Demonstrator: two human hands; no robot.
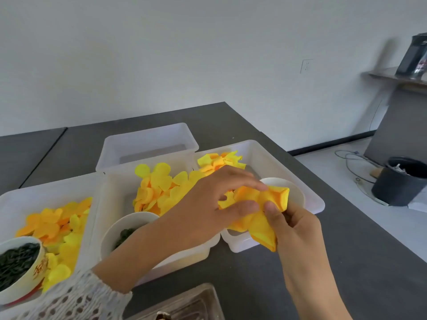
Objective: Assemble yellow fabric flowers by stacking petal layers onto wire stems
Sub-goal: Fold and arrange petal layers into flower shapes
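Nearest, a white crocheted sleeve (76, 296) covers the left forearm. Above the dark grey table (346, 273), the right hand (298, 229) pinches a crumpled bunch of yellow fabric petal layers (261, 215) from below, while the left hand (208, 204) grips its upper end between thumb and fingers. Behind lie translucent white plastic trays (147, 139) with loose yellow petals (159, 188) inside.

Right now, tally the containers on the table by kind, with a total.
White trays: 4
Bowls: 3
Total: 7
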